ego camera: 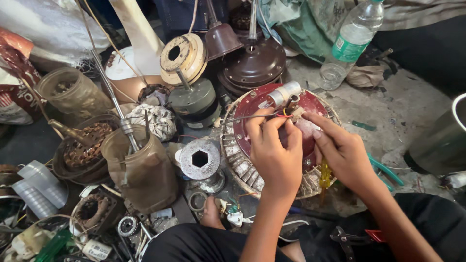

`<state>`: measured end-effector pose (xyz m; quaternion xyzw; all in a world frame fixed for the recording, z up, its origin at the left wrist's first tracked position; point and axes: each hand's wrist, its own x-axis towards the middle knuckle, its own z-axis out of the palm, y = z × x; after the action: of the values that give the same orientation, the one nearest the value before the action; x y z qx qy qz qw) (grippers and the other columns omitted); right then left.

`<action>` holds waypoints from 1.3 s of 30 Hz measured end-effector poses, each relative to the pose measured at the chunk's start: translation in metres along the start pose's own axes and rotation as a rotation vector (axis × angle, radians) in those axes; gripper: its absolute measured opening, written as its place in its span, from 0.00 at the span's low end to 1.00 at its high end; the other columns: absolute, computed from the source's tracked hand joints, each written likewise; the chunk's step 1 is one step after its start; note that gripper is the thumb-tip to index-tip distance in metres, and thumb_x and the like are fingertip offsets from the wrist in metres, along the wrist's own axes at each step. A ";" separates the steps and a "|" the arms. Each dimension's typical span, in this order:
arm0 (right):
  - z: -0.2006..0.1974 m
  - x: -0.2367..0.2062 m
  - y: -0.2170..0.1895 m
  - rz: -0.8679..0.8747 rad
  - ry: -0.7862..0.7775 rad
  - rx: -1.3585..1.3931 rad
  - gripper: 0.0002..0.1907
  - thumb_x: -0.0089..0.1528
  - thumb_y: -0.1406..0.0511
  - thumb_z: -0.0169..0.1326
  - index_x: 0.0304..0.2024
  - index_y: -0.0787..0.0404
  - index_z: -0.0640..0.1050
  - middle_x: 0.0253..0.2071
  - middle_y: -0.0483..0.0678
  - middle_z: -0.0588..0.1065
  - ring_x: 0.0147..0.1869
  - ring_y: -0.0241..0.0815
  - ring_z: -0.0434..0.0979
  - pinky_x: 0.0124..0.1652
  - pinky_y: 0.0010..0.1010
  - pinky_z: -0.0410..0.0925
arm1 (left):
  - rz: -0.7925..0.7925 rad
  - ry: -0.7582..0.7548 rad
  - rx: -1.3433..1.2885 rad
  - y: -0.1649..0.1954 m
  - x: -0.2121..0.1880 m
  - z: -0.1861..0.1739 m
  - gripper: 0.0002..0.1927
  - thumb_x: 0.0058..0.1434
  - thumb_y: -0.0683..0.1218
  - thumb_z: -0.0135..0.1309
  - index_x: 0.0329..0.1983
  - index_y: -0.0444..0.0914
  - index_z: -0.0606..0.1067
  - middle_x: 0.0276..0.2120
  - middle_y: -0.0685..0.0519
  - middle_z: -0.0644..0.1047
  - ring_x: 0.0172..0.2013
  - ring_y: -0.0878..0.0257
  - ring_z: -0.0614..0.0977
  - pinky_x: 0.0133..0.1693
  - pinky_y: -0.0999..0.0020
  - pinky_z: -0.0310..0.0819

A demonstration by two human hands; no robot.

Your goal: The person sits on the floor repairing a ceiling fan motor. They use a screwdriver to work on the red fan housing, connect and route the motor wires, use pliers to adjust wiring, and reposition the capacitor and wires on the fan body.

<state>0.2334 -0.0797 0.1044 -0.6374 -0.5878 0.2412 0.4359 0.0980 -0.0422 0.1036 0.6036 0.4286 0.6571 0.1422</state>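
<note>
My left hand (274,155) rests on the red fan motor (264,123), its fingers (262,125) pinched together on thin coloured wires (284,114). My right hand (342,150) has its fingers nearly closed on a white connector (297,112) just beside those wires. A grey capacitor (285,92) lies just beyond both sets of fingers. A plastic bottle (352,36) stands well past them.

My left hand (274,153) is covering much of the red motor plate (252,109), and my right hand (342,150) is hiding the screwdriver (324,177) tip. The plastic bottle (352,36) and steel pot (444,140) are running off the frame's edges.
</note>
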 end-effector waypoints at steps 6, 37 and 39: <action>0.001 0.001 -0.001 -0.020 0.004 -0.019 0.21 0.68 0.70 0.46 0.64 0.60 0.74 0.21 0.43 0.71 0.25 0.29 0.69 0.29 0.24 0.68 | -0.021 0.032 0.028 -0.002 0.001 0.003 0.10 0.61 0.38 0.59 0.44 0.36 0.72 0.51 0.45 0.73 0.49 0.47 0.82 0.47 0.56 0.79; -0.075 -0.008 0.061 0.190 -0.031 0.741 0.09 0.64 0.76 0.55 0.46 0.69 0.73 0.46 0.59 0.78 0.41 0.42 0.79 0.41 0.30 0.74 | 0.087 -0.139 -0.062 0.001 0.003 -0.008 0.07 0.64 0.37 0.59 0.44 0.34 0.78 0.57 0.44 0.75 0.58 0.46 0.78 0.59 0.54 0.73; -0.079 -0.013 0.056 0.173 0.131 0.742 0.09 0.66 0.75 0.53 0.49 0.68 0.73 0.48 0.57 0.77 0.47 0.43 0.81 0.48 0.33 0.76 | 0.102 -0.124 -0.035 0.001 0.002 -0.005 0.06 0.63 0.37 0.60 0.43 0.34 0.78 0.57 0.44 0.75 0.58 0.46 0.78 0.59 0.54 0.72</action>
<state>0.3263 -0.1100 0.0945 -0.4979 -0.3755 0.4322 0.6514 0.0931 -0.0434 0.1064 0.6616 0.3763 0.6321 0.1454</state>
